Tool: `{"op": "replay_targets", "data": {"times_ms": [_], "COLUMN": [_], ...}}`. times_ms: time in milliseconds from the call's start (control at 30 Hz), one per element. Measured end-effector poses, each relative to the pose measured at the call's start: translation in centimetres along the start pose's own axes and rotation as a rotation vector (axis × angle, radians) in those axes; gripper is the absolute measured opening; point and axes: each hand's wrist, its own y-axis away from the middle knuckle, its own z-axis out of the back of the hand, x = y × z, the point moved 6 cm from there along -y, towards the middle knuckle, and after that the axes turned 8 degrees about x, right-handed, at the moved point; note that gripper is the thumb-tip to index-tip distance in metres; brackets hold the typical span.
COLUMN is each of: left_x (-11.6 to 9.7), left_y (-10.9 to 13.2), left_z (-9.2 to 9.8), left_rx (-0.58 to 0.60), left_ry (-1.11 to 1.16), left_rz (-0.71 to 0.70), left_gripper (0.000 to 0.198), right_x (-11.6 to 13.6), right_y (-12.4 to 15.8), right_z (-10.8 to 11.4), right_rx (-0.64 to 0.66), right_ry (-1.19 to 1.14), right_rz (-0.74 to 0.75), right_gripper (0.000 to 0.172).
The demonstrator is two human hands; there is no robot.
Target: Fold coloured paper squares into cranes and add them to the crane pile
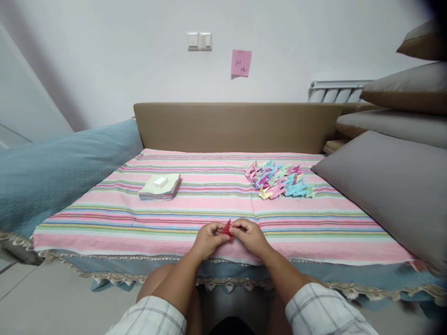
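Note:
A small piece of folded red paper (227, 229) is held between my two hands, just above the front of the striped cloth (115, 223). One pointed tip of it sticks up. My left hand (210, 238) pinches its left side between thumb and fingers. On the other side, my right hand (250, 237) grips the paper with its thumb and bent fingers. Parts of the red paper are covered by the fingertips. Beyond my right hand lies a cluster of folded paper cranes (277, 181) in pink, blue, purple, yellow and pale green.
A stack of square paper sheets (150, 188) with a small white block (160, 182) on top lies at the left. Grey cushions (391, 186) are piled along the right. A brown backrest (237, 128) runs along the wall, and a blue-covered armrest (70, 163) stands at the left.

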Motion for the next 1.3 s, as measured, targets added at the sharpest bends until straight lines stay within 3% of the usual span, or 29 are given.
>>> {"op": "replay_targets", "data": {"times_ms": [300, 600, 900, 1300], "left_x": [0.5, 1.1, 0.8, -0.2], "left_y": [0.0, -0.2, -0.2, 0.2], "left_z": [-0.1, -0.2, 0.0, -1.0], "left_rx": [0.026, 0.043, 0.027, 0.086], "left_ry": [0.061, -0.049, -0.170, -0.029], "left_rz": [0.041, 0.020, -0.036, 0.029], "left_gripper": [0.035, 0.033, 0.028, 0.035], "right_x": [-0.8, 0.1, -1.7, -0.7], "right_y": [0.0, 0.1, -0.1, 0.0], "right_z": [-0.4, 0.0, -0.6, -0.7], "right_rx": [0.068, 0.078, 0.070, 0.079], "right_ry": [-0.097, 0.129, -0.175, -0.247], "right_rz": [-0.087, -0.031, -0.151, -0.140], "right_gripper": [0.021, 0.011, 0.024, 0.035]}}
